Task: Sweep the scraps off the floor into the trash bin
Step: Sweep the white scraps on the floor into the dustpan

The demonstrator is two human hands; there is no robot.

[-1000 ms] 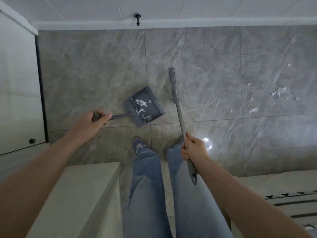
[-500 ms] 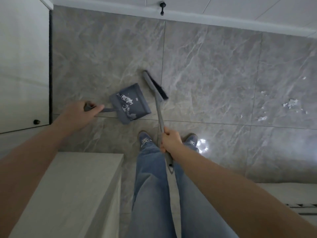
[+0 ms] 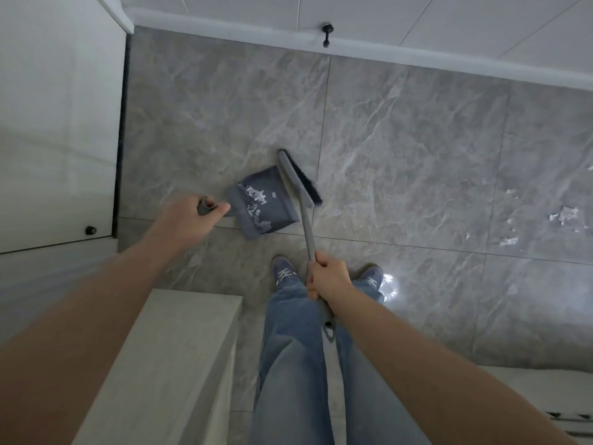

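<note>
While the left hand (image 3: 187, 220) grips its handle, the dustpan (image 3: 261, 203) holds white scraps (image 3: 256, 195) (more lie rightward on the floor (image 3: 417, 155)); the right hand (image 3: 327, 277) clasps the broom (image 3: 300, 184).

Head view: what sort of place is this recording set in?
Probably a room in a home. The floor is large grey marble-look tile with a white skirting board and a door stop; pale cabinets stand beside the person, who holds a broom and dustpan.
</note>
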